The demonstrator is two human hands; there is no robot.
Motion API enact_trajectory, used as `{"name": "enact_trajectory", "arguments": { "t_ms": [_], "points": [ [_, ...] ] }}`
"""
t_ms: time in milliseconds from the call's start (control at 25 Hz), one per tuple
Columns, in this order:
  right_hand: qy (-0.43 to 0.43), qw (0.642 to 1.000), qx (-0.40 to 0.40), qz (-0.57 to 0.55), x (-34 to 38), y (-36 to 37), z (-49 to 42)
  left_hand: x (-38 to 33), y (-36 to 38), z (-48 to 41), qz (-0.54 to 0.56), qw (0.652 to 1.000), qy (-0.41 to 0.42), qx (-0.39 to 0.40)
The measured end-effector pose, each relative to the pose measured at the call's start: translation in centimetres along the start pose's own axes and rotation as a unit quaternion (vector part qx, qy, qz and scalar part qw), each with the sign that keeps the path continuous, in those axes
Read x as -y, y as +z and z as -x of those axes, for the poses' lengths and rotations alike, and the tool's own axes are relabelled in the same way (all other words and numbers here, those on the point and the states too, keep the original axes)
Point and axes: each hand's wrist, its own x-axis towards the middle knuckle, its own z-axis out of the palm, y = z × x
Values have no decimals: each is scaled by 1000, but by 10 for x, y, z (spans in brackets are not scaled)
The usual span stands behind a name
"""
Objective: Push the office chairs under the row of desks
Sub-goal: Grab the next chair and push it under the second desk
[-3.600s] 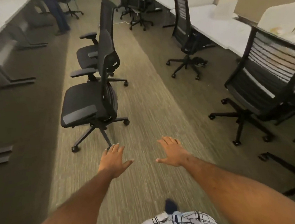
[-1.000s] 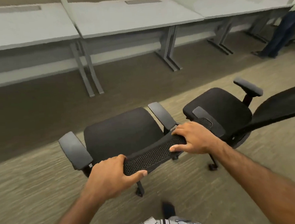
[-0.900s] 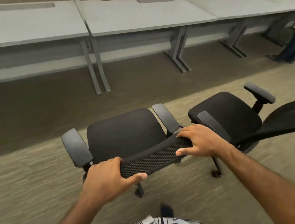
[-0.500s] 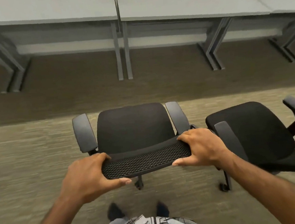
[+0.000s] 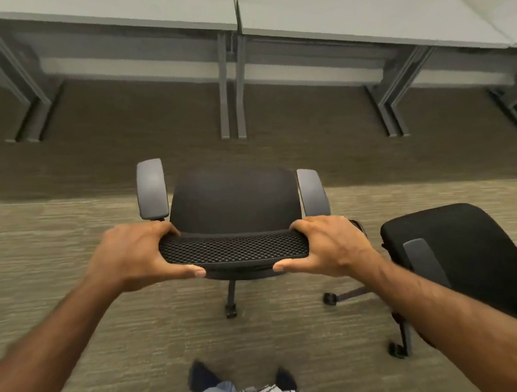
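Both hands grip the mesh backrest (image 5: 235, 251) of the office chair (image 5: 234, 202) — left hand (image 5: 135, 256) at its 9 o'clock end, right hand (image 5: 329, 244) at 3 o'clock. The chair stands on the carpet facing the tabletops (image 5: 345, 12) at 12 o'clock, not yet under them — a second chair (image 5: 459, 251) sits just beside it at 3 o'clock.

An office chair (image 5: 235, 207) is positioned on the carpet (image 5: 53, 243), facing the row of desks (image 5: 345, 12) and short of the near edge. Its backrest top is gripped at the left end by the left hand (image 5: 135, 258) and at the right end by the right hand (image 5: 327, 246). A second chair (image 5: 459, 251) is placed just to its right.
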Motion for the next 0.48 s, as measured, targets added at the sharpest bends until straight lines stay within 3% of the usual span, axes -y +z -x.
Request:
{"name": "enact_trajectory", "arguments": {
  "t_ms": [480],
  "points": [
    [-18, 1000, 1, 17, 45, -24, -177, 133, -36, -95, -1, 1000, -15, 1]
  ]
}}
